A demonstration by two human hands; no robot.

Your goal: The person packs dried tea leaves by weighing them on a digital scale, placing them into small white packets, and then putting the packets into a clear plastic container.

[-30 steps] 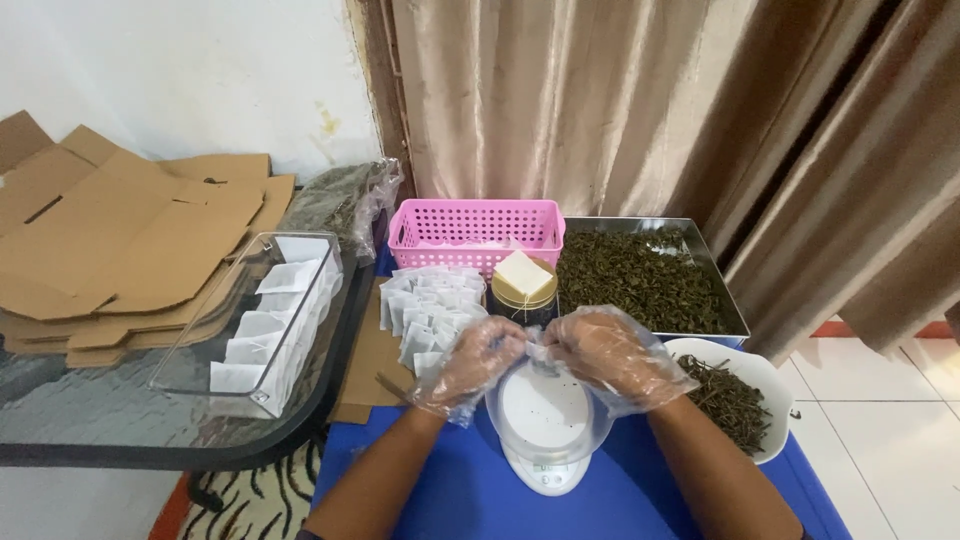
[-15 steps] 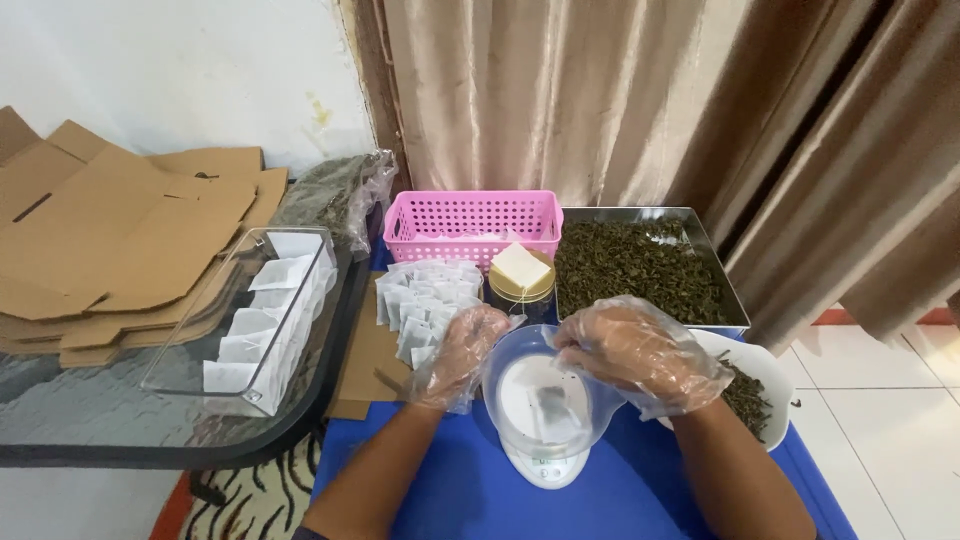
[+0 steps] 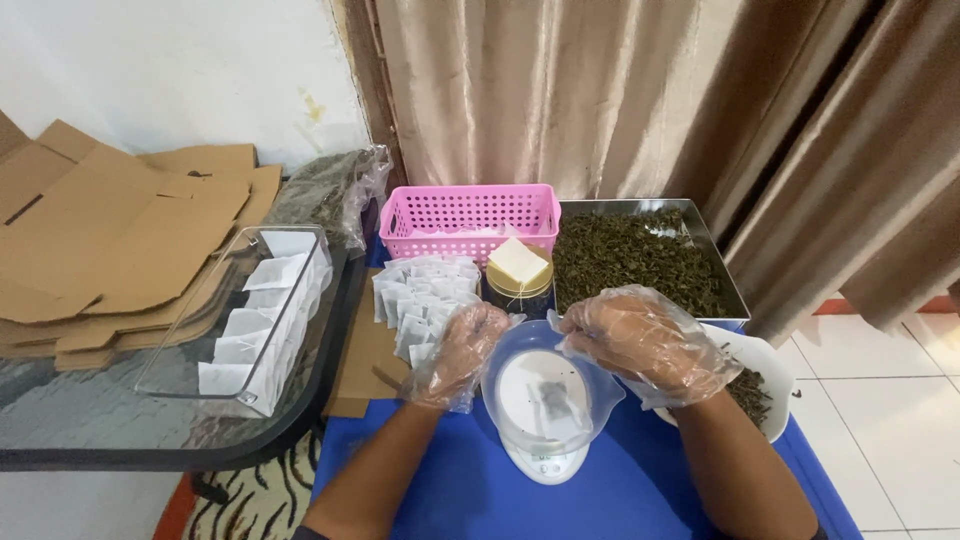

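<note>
Blue cloth under the scale shows your gloved left hand at 9 o'clock and right hand at 3, fingers loosely curled, gripping nothing; leave the filled sachet flat at the pan's centre, untouched, for a true reading.

White bowl: mostly hidden behind the right hand; 
Scale display: too small to read; 
Left hand fingertips: blurred under glove.

You're getting open blue mat up front; jar, pink basket, leaf tray are crowding behind the scale.
</note>
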